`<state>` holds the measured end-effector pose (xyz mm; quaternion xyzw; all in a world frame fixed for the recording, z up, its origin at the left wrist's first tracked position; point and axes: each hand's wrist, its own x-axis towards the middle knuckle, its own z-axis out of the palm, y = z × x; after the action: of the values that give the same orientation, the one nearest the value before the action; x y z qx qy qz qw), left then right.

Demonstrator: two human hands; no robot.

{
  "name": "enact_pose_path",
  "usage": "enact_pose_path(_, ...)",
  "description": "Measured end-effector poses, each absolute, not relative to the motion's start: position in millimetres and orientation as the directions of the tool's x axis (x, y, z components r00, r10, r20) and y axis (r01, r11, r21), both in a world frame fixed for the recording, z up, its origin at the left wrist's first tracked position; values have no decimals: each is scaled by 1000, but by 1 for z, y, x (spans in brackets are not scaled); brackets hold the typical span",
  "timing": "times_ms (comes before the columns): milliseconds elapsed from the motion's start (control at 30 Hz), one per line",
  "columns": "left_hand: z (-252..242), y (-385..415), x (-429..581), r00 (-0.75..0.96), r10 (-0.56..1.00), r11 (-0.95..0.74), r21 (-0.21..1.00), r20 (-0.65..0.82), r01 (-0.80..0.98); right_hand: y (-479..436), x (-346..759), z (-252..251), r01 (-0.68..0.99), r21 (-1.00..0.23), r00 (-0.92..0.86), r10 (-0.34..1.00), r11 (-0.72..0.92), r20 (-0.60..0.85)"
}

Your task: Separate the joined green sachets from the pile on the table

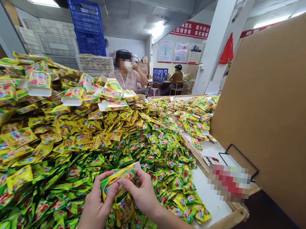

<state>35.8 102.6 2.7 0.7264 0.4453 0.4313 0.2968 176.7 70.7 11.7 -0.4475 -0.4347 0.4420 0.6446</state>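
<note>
Between my two hands is a small yellow-green printed carton (pixel 118 180), tilted up to the right over the heap. My left hand (pixel 100 197) grips its lower left end, thumb on the front. My right hand (pixel 144 189) holds the upper right end, where a white flap shows, thumb pressed on the printed face. Whether anything is inside the carton is hidden. Beneath and around my hands lie many green sachets (pixel 74 172), with yellow sachets (pixel 82 139) further left. Several open-ended cartons (pixel 40 82) rest on top of the heap at the back left.
A wooden rim (pixel 195 154) edges the white table at right. Beyond it are more cartons (pixel 195 114), a black wire stand (pixel 242 162) and a tall brown cardboard sheet (pixel 278 108). A person (pixel 128 73) sits across the heap; another (pixel 177 78) is farther back. Blue crates (pixel 88 27) stand behind.
</note>
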Motion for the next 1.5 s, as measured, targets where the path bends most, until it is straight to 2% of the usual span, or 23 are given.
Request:
enact_pose_path(233, 5, 98, 39, 189, 917, -399, 835, 352, 379, 71, 175, 10, -200, -961, 244, 959, 192, 141)
enact_pose_path(500, 6, 100, 35, 239, 911, -411, 799, 338, 438, 71, 174, 8, -218, -959, 233, 964, 179, 127)
enact_pose_path(700, 9, 99, 36, 242, 901, -432, 802, 360, 413, 72, 174, 6, -223, -959, 239, 963, 176, 121)
enact_pose_path(933, 1, 100, 34, 180, 920, -391, 851, 348, 352, 69, 179, 14, -198, -969, 151, 981, 150, 121)
enact_pose_path(1167, 0, 99, 30, 139, 895, -446, 832, 424, 330, 68, 176, 12, -200, -960, 145, 975, 195, 168)
enact_pose_path(1367, 0, 94, 36, 76, 924, -378, 871, 374, 313, 68, 176, 11, -193, -965, 138, 979, 178, 153)
enact_pose_path(1500, -3, 99, 34, 167, 920, -389, 870, 353, 302, 70, 178, 12, -193, -966, 154, 978, 170, 141)
